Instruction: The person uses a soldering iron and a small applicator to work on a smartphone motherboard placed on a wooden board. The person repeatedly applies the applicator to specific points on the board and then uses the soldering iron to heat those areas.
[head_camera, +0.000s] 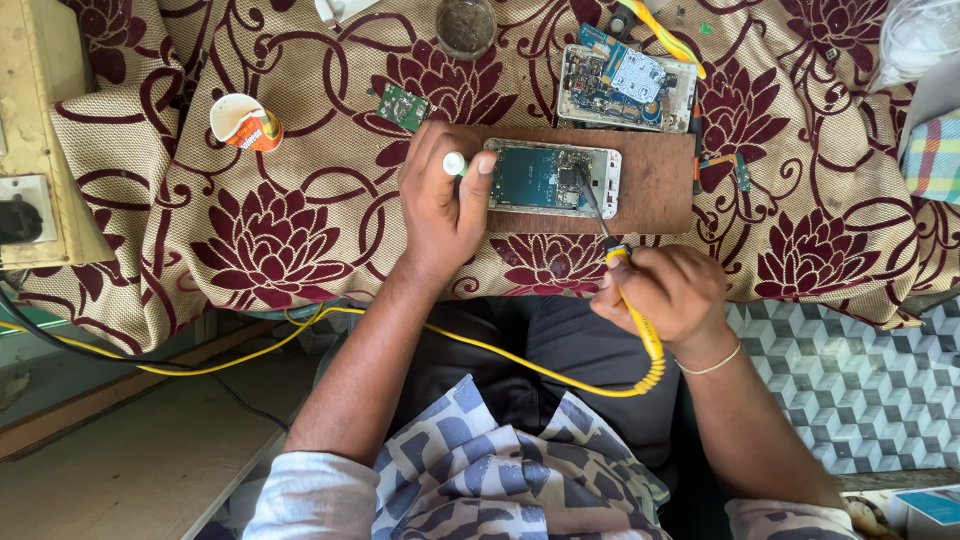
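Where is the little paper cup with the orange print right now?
In the head view, the paper cup lies tipped on its side on the flowered cloth, upper left, well left of the left hand and the small green circuit board.

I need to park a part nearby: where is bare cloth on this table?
Bare floral cloth lies between the tipped paper cup and the left hand, and right of the brown wooden board. It is crowded above the board: second opened phone, small green circuit board.

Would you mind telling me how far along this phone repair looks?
Done: the phone lies opened on the wooden board, circuitry exposed. In hand: the right hand holds the soldering iron on it; the left hand steadies it. Left: the phone remains uncovered.
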